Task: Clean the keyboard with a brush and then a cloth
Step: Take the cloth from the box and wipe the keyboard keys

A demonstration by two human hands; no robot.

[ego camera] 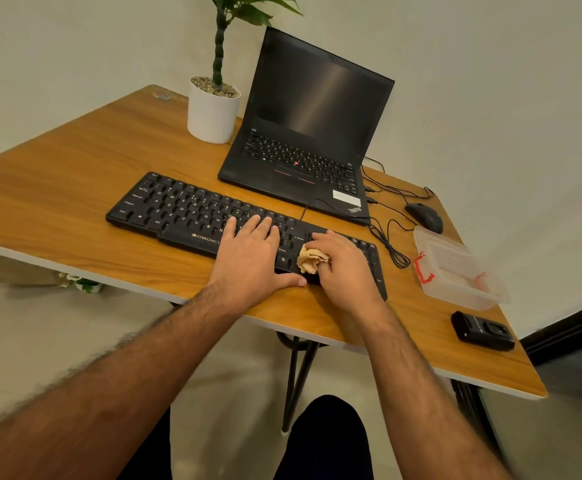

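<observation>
Wooden desk [75,188]: your left hand [248,251] presses flat, steadying light keyboard [192,211]; right hand [346,268] clutches soft crumpled cloth [312,259] over right-end keys. Cloth likely limp; keep it bunched.

The right hand [343,268] is covering most of the crumpled cloth [312,259] and the keys beneath it; the left hand [251,252] is hiding the middle of the keyboard [185,211]; the plant [237,8] is running off the top edge; the lettering on the small black device [483,331] is staying too small to read; the clear box [456,268] is blurring whatever is inside.
</observation>
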